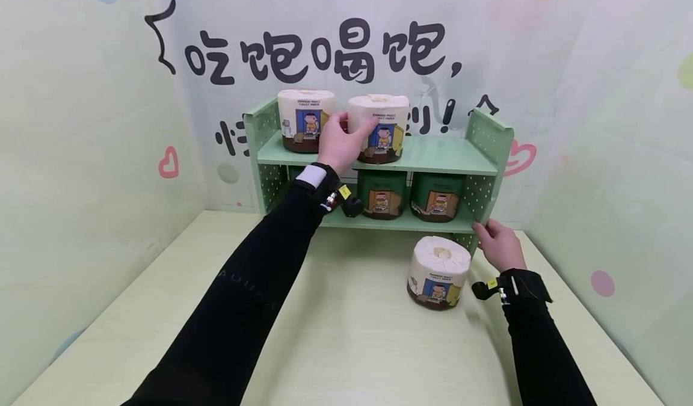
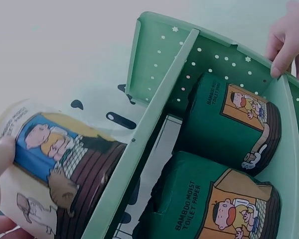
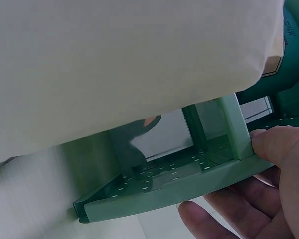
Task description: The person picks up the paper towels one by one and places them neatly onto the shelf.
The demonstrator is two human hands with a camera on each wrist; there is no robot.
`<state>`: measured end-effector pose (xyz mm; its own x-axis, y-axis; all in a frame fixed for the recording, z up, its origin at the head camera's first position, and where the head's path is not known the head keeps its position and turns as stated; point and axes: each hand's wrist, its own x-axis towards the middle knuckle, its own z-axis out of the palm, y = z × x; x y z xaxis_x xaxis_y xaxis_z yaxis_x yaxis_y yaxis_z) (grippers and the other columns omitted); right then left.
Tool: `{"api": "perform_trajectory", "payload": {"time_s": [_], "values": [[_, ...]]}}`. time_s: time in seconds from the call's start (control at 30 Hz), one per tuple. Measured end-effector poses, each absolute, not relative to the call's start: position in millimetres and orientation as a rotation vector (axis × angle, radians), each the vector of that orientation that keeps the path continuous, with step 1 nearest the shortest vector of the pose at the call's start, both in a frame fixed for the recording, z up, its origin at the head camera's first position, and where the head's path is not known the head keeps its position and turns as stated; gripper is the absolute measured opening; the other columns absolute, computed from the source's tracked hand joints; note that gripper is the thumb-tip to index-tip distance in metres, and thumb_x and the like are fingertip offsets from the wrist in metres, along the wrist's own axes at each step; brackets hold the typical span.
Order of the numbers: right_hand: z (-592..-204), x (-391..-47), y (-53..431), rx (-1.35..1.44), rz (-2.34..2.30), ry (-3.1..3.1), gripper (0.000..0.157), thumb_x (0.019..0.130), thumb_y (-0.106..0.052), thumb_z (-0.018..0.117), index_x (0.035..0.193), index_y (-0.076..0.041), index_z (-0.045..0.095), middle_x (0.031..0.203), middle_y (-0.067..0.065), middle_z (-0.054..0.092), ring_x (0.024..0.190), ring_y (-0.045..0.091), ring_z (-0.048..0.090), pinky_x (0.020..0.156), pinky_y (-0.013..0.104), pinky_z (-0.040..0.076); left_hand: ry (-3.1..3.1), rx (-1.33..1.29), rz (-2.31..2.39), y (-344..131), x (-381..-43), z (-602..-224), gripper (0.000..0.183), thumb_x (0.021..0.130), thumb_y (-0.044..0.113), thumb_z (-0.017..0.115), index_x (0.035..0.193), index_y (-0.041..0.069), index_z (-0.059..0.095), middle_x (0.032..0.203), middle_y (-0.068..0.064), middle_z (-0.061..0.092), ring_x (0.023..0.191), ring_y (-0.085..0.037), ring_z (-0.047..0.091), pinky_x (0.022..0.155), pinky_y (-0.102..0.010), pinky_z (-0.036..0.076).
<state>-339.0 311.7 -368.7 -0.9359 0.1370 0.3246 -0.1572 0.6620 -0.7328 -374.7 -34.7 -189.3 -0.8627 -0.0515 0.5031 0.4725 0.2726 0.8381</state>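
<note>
On the top board of a green two-tier shelf (image 1: 433,153), my left hand (image 1: 342,143) grips a cream-wrapped toilet paper roll (image 1: 385,108) by its left side, thumb across the front. Left of that hand stands another cream roll (image 1: 306,102). In the left wrist view the held roll (image 2: 79,164) is at or just over the board's edge; whether it rests there I cannot tell. My right hand (image 1: 500,246) holds the shelf's right side panel, its thumb at the lower board, as the right wrist view shows with the thumb (image 3: 279,142) against the green frame.
Green-wrapped rolls (image 1: 381,180) (image 1: 438,186) sit on the lower board, one more partly hidden behind my left arm. A third cream roll (image 1: 441,255) stands on the pale table (image 1: 346,346) before the shelf's right end. Printed walls (image 1: 606,153) enclose the table.
</note>
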Motion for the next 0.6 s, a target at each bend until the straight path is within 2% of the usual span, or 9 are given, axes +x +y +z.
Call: {"api": "perform_trajectory", "payload": {"time_s": [0.2, 0.47, 0.6], "values": [[-367.2, -338.1, 311.8, 0.015, 1.152, -2.539, 0.053, 0.108, -0.039, 0.042, 0.140, 0.002, 0.050, 0.126, 0.027, 0.057, 0.103, 0.037, 0.061, 0.086, 0.055, 0.050, -2.131, -0.311, -1.585, -31.1, -375.1, -187.8, 0.060, 0.096, 0.044, 0.066, 0.133, 0.003, 0.041, 0.118, -0.010, 0.053, 0.099, -0.016, 0.053, 0.083, -0.029, 0.049], [-366.6, -337.6, 310.6, 0.017, 1.159, -2.542, 0.052, 0.108, -0.037, 0.042, 0.140, 0.003, 0.050, 0.127, 0.028, 0.056, 0.104, 0.038, 0.060, 0.086, 0.055, 0.050, -2.217, -0.258, -1.415, -30.5, -378.8, -184.4, 0.056, 0.099, 0.045, 0.061, 0.135, 0.003, 0.052, 0.121, -0.009, 0.059, 0.103, -0.016, 0.054, 0.089, -0.031, 0.047], [-368.2, -338.1, 310.7, 0.016, 1.155, -2.538, 0.051, 0.108, -0.037, 0.043, 0.139, 0.003, 0.051, 0.127, 0.027, 0.057, 0.102, 0.037, 0.061, 0.086, 0.055, 0.051, -2.231, -0.264, -1.369, -28.9, -380.6, -182.5, 0.046, 0.099, 0.044, 0.060, 0.122, 0.004, 0.064, 0.111, -0.008, 0.064, 0.095, -0.015, 0.056, 0.084, -0.031, 0.047]]}}
